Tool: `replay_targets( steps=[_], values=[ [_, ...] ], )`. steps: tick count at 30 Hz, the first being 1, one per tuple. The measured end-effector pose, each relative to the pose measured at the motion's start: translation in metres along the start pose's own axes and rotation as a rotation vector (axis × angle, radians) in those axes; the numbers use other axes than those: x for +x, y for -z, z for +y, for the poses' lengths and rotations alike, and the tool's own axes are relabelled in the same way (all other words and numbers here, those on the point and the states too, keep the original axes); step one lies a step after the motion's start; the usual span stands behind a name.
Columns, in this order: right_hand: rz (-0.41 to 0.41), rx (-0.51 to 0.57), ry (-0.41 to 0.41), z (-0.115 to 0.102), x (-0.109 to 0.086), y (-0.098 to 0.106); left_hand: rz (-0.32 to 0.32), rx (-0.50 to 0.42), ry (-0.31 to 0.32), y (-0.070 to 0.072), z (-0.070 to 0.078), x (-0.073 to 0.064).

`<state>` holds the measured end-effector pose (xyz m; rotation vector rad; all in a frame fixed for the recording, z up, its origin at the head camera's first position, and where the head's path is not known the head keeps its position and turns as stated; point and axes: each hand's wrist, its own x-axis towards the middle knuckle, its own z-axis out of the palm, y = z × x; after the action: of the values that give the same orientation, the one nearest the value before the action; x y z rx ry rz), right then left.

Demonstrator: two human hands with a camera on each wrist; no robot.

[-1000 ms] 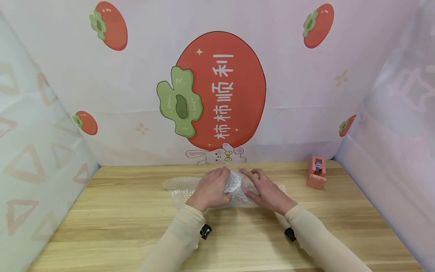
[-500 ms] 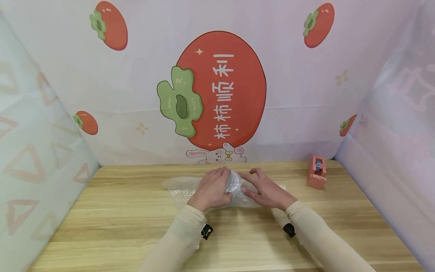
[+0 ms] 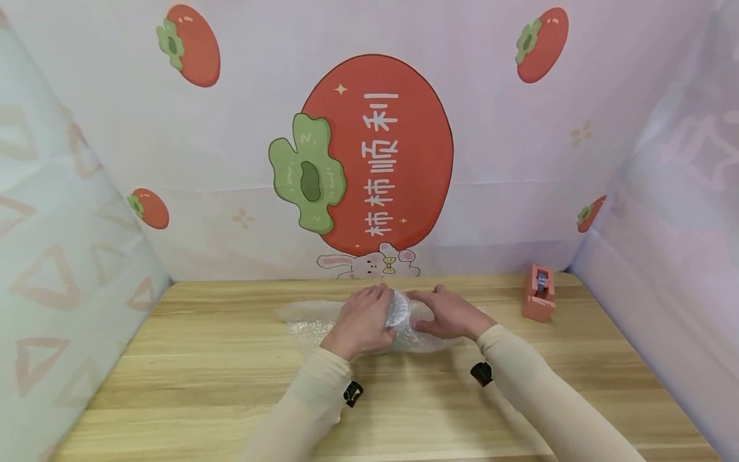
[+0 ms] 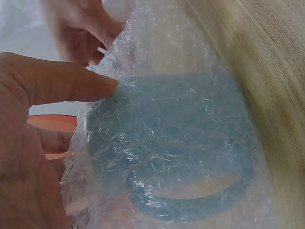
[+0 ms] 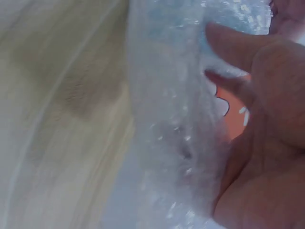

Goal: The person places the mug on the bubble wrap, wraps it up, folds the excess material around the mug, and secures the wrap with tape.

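A blue mug (image 4: 167, 119) with a handle shows through the clear bubble wrap (image 4: 176, 43) around it in the left wrist view. My left hand (image 3: 360, 321) grips the wrapped mug from the left, its thumb (image 4: 71, 86) lying on the wrap near the mug's edge. On the other side, my right hand (image 3: 453, 314) holds the bubble wrap between bent thumb and fingers, close to the mug. In the right wrist view the wrap (image 5: 167, 119) runs down beside the palm; part of the fingers' contact is hidden. A flat stretch of wrap reaches out left of the left hand.
A pink tape dispenser (image 3: 538, 294) with a roll of tape stands at the back right of the wooden table (image 3: 231, 398). A printed cloth backdrop (image 3: 496, 212) rises along the table's back edge, with cloth walls at both sides.
My right hand has moved slightly left and drawn in the right end of the bubble wrap, which no longer sticks out beyond it. The left hand has stayed nearly still on the mug.
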<state>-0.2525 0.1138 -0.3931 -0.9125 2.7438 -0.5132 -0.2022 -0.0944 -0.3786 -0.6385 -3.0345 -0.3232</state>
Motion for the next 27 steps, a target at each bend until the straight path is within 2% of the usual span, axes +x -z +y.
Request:
replay_targets(
  steps=[4, 9, 17, 21, 23, 27],
  values=[
    [-0.046, 0.033, -0.086, -0.005, 0.005, 0.005, -0.001, 0.007, 0.0, 0.0, 0.001, 0.0],
    [-0.055, 0.058, -0.13, -0.006, 0.008, 0.006, 0.0, 0.014, -0.001, 0.002, 0.001, -0.001],
    [0.006, 0.046, -0.097, -0.005, 0.014, 0.01, -0.018, 0.027, 0.01, 0.002, 0.002, 0.0],
    [-0.029, 0.056, -0.013, -0.007, 0.015, 0.018, -0.02, 0.029, 0.009, 0.002, 0.003, 0.0],
    [-0.062, 0.096, 0.006, -0.009, 0.015, 0.023, -0.017, 0.03, 0.009, 0.002, 0.003, -0.001],
    [-0.101, 0.228, -0.073, -0.01, 0.014, 0.03, -0.011, 0.036, 0.006, 0.001, 0.003, -0.001]
  ],
)
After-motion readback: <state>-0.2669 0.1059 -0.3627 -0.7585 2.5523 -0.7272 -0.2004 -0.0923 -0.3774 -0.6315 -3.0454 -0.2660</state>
